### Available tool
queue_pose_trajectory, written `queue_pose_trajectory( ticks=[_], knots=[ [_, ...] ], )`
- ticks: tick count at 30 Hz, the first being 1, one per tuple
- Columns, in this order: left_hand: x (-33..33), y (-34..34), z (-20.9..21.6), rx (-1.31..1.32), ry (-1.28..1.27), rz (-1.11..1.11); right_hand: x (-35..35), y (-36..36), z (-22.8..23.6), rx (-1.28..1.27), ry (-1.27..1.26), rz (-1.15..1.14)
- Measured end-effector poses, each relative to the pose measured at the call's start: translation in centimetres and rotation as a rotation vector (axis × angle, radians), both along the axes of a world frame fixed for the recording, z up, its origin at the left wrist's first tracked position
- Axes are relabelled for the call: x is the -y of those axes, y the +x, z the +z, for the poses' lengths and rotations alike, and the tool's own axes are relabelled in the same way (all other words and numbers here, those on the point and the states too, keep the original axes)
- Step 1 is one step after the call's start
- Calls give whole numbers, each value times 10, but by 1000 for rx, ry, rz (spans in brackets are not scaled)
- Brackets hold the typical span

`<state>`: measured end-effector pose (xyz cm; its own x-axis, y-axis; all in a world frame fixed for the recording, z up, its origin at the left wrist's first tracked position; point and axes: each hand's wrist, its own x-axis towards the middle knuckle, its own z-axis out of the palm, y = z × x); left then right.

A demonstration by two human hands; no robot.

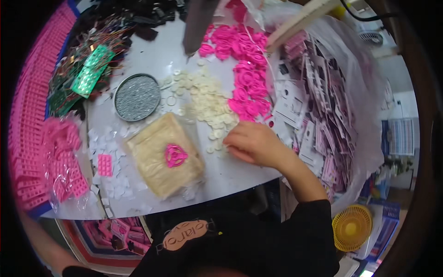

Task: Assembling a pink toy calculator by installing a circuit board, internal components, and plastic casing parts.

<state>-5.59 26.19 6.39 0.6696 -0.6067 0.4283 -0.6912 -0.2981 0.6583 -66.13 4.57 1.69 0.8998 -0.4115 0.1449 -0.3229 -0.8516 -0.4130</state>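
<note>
Cream discs point(203, 94): thin, round and pale, spread in a loose drift across the centre of the frame.
Pink pieces point(249, 78): bright, rounded, heaped at upper centre beside the discs.
Pink openwork piece point(175, 155): on a plastic-wrapped tan block point(147, 147), left of centre.
Writing: dark lettering across the orange patch point(189, 234), bottom centre; cards point(290, 104) at right, print too small to read.
Right hand point(251, 143): fingers bent, tips at the lowest discs; cannot tell if one is pinched.
Left hand: outside the frame, grip unknown; forearm point(46, 247) at lower left.
</note>
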Motion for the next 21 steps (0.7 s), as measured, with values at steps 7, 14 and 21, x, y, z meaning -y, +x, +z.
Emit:
queue_pose_trajectory(
  ticks=[7,14,21],
  knots=[
    [-74,-174,-89,-480,197,-131,88,-126,37,-9,-866,-881],
    [-96,-119,-28,-810,-224,-180,121,-222,47,475,-422,-1272],
    [-37,-220,-60,-1293,-280,-260,60,-122,52,1368,640,-635]
  ],
)
